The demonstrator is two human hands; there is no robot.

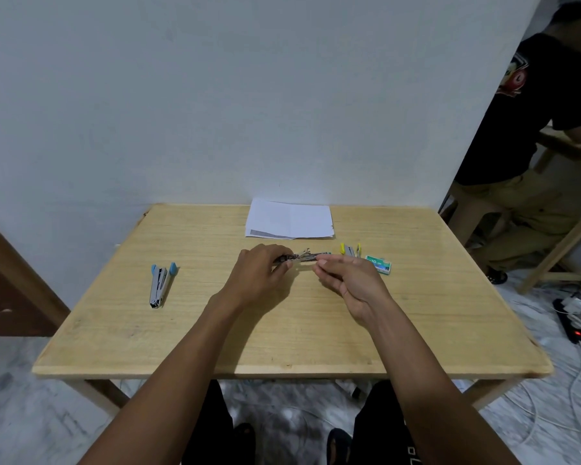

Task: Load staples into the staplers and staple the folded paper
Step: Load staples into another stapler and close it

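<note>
At the centre of the frame, just above the light wooden tabletop [316, 330], the left hand [259, 268] has its grip clamped on the left end of an opened metal stapler with a teal tip [311, 256], which lies level and points right. The right hand [348, 281] meets it from the right, its fingertips [322, 262] drawn together just below the stapler's right end; whether that grip pinches the stapler or something smaller cannot be told. Behind the hands, against the wall, lies the folded white paper [291, 219]. A blue-tipped metal stapler [161, 286] lies open on the left of the tabletop, well apart. Just right of the hands stand a yellow-tipped metal stapler [349, 250] and, beside it, a small green box of staples [379, 264].
</note>
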